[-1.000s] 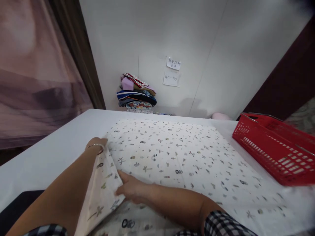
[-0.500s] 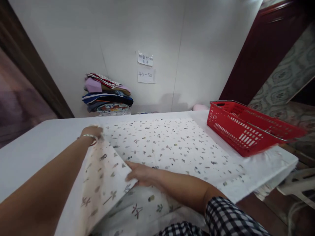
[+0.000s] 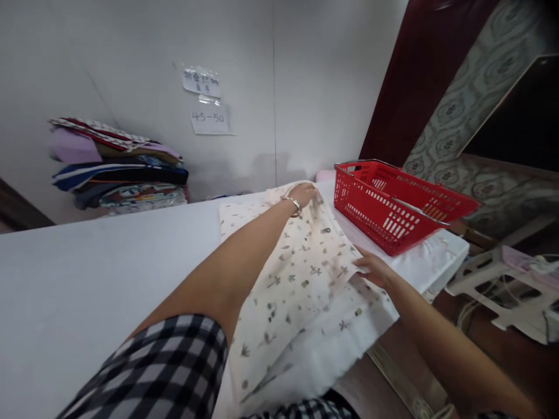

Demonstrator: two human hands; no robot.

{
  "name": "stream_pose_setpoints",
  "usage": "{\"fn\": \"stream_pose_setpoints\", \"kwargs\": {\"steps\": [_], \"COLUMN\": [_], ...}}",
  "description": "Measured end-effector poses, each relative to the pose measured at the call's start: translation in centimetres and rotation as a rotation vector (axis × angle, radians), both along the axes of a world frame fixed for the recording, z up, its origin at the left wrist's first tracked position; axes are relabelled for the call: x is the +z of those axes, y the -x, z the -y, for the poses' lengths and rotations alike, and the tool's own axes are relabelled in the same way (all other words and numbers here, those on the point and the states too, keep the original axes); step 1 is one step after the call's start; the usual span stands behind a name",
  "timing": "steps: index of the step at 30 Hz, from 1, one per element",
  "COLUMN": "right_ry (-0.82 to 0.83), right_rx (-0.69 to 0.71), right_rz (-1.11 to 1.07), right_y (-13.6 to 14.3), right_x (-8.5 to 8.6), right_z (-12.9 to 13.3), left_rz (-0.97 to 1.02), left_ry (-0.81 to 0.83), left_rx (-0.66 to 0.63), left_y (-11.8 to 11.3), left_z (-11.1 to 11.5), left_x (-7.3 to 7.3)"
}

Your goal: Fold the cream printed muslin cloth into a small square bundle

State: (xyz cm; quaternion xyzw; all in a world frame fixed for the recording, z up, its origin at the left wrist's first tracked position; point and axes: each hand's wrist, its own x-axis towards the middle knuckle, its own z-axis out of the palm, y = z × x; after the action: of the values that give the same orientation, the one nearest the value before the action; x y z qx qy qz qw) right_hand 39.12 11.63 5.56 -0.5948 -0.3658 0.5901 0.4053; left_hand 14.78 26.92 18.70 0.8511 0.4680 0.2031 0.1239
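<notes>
A white cloth (image 3: 279, 279) printed with small brown and green plant motifs lies partly folded over itself on the white-covered table (image 3: 174, 244). My left hand (image 3: 304, 194), with a bracelet at the wrist, grips its far edge close to the wall side. At the right-hand edge of the same cloth, my right hand (image 3: 370, 266) pinches the upper layer between thumb and fingers. The lower part of the cloth hangs toward the table's near edge, rumpled and slightly blurred.
A red perforated basket (image 3: 393, 215) with metal handles stands at the table's right end. Folded clothes (image 3: 122, 166) are stacked at the back left. Paper signs (image 3: 209, 116) hang on the wall. A white plastic stool (image 3: 506, 291) stands on the floor at right.
My left hand has carried its edge of the cloth from left to right, folding it over. My right hand has also shifted right. The view has turned right.
</notes>
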Motion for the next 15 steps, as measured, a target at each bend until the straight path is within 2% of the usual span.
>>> {"fn": "stream_pose_setpoints", "kwargs": {"steps": [1,3,6,8,11,15], "right_ry": [0.039,0.094,0.091,0.069,0.052,0.034], "right_rx": [-0.051,-0.086,-0.053,-0.028,0.005,0.037], "right_rz": [0.026,0.04,0.006,0.002,0.04,0.08], "right_y": [-1.5,-3.4,-4.2,-4.1,-4.0,-4.5], "right_x": [-0.7,-1.9,-2.8,-2.9,-2.6,-1.7], "right_z": [0.3,1.1,2.1,2.4,2.4,2.0], "left_rz": [0.012,0.039,0.075,0.081,0.03,-0.074], "left_ry": [0.033,0.116,0.264,0.339,0.365,0.236], "left_rx": [0.0,0.026,0.05,0.055,-0.076,-0.259], "left_y": [-0.9,-1.1,1.8,4.4,7.7,10.4], "left_z": [0.3,1.6,5.1,8.5,15.0,23.1], "left_x": [-1.2,-3.8,-7.1,-8.5,-9.9,-11.9]}}
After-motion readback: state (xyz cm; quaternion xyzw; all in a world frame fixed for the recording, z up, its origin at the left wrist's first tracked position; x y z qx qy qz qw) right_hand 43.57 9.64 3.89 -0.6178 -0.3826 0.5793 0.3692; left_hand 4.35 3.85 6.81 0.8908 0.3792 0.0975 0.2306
